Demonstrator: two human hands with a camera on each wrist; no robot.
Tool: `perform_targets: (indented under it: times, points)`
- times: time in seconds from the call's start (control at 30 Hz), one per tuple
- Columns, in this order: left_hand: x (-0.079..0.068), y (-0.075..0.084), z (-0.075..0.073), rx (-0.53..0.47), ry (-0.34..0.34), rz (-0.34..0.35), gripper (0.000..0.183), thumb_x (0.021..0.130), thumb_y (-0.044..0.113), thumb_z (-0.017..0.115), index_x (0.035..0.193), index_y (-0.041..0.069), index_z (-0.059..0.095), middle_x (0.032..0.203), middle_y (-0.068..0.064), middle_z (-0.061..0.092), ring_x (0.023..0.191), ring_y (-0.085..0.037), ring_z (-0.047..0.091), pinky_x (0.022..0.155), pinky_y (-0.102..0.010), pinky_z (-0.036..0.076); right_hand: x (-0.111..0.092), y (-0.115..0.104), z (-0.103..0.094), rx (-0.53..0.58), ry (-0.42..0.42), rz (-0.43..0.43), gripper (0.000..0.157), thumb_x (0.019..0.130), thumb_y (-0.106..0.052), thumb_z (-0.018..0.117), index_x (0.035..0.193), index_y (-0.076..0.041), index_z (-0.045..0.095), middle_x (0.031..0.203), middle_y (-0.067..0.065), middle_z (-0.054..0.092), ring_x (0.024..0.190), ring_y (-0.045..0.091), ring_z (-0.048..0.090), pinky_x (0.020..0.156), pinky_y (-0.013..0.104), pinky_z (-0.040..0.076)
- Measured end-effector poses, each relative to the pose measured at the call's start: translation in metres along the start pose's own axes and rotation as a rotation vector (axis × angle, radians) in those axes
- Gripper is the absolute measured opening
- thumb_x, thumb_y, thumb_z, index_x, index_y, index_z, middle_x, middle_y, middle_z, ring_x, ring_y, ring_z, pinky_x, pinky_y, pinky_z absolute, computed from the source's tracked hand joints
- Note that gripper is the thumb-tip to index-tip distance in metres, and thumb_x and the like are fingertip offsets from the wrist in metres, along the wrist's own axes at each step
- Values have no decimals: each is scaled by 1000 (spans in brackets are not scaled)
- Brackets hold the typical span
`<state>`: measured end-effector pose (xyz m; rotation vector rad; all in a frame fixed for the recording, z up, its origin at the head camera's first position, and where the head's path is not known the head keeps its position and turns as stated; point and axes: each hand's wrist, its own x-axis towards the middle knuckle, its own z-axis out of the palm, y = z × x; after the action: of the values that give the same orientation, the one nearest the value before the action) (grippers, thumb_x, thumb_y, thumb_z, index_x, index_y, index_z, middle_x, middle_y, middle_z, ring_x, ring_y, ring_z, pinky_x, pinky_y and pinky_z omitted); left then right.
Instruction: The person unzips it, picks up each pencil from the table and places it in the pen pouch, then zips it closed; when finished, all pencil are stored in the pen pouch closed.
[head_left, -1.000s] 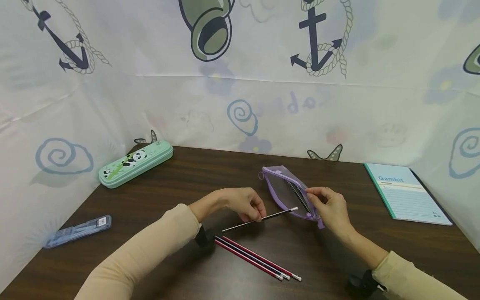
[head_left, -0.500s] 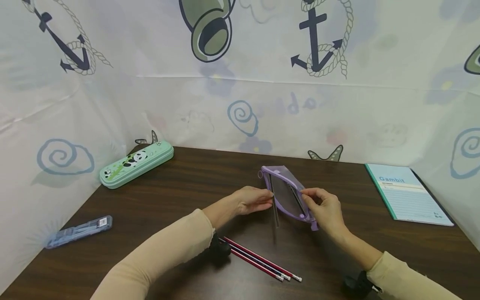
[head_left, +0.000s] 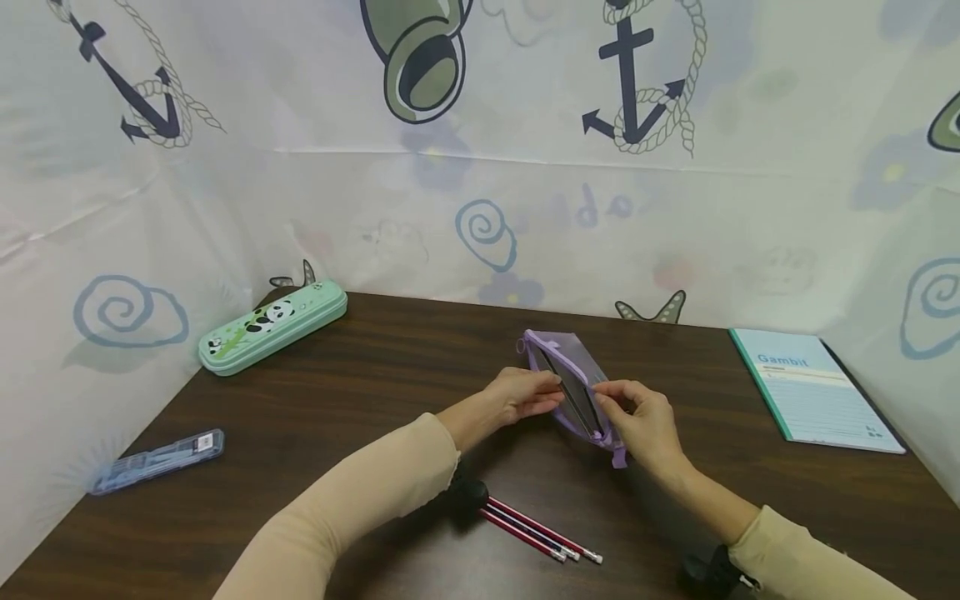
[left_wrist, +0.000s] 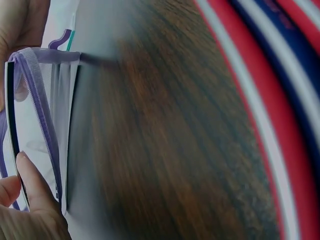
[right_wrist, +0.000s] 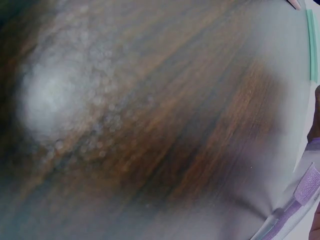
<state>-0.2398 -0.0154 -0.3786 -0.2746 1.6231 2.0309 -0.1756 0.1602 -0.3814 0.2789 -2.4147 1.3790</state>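
A purple zip pencil pouch [head_left: 576,346] with see-through sides lies at mid-table, its mouth unzipped. My left hand [head_left: 517,396] pinches a dark pencil [left_wrist: 11,110] between thumb and finger, at the pouch's mouth. In the head view that pencil lies along the opening, partly hidden by fingers and pouch. My right hand [head_left: 643,421] pinches the near right edge of the mouth between thumb and forefinger. Only a corner of the pouch's purple trim [right_wrist: 302,192] shows in the right wrist view. Several striped red and dark pencils [head_left: 536,533] lie together on the table nearer me.
A mint panda pencil case [head_left: 273,327] sits at the back left. Below it, near the left edge, is a translucent blue case [head_left: 159,462]. A light-blue notebook [head_left: 817,387] lies at the right. Printed cloth [head_left: 540,242] walls the table's back and sides.
My left hand has carried the dark pencil right and turned it in line with the pouch's mouth. The right hand has shifted slightly left, and the mouth looks narrower.
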Motion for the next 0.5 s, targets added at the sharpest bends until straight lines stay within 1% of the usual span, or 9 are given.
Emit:
perform_targets:
  times: [0.13, 0.2, 0.33, 0.43, 0.5]
  points:
    - [1, -3, 3, -12, 23, 10, 8, 89, 1, 58, 92, -5, 63, 61, -3, 62, 50, -6, 60, 49, -13, 53, -1, 1, 1, -7, -2, -23, 8, 83, 5, 66, 90, 2, 71, 80, 13, 69, 60, 0, 51, 51, 14, 45]
    - [2, -4, 3, -20, 33, 14, 7, 89, 1, 58, 86, -3, 63, 60, -3, 62, 50, -6, 60, 49, -13, 53, -1, 2, 1, -11, -6, -35, 8, 83, 4, 66, 89, 2, 71, 79, 12, 69, 60, 0, 50, 50, 14, 45]
    - [5, -8, 5, -29, 54, 36, 8, 88, 1, 58, 88, -5, 64, 59, -3, 61, 50, -6, 60, 50, -14, 53, -2, 3, 0, -15, -17, -47, 7, 83, 3, 67, 89, 1, 71, 78, 11, 69, 60, 0, 50, 50, 14, 44]
    - [7, -12, 6, -33, 68, 46, 12, 88, -1, 58, 95, -8, 63, 59, -2, 61, 49, -6, 60, 50, -14, 53, -3, 2, 0, -17, -22, -43, 7, 83, 3, 67, 88, 1, 71, 77, 10, 68, 60, 0, 50, 50, 14, 44]
    - [8, -14, 7, -29, 74, 47, 11, 88, -1, 58, 95, -7, 63, 59, -2, 62, 49, -6, 60, 49, -14, 53, -3, 1, 1, -19, -28, -46, 7, 83, 2, 67, 88, 0, 71, 76, 10, 68, 60, 0, 49, 49, 15, 44]
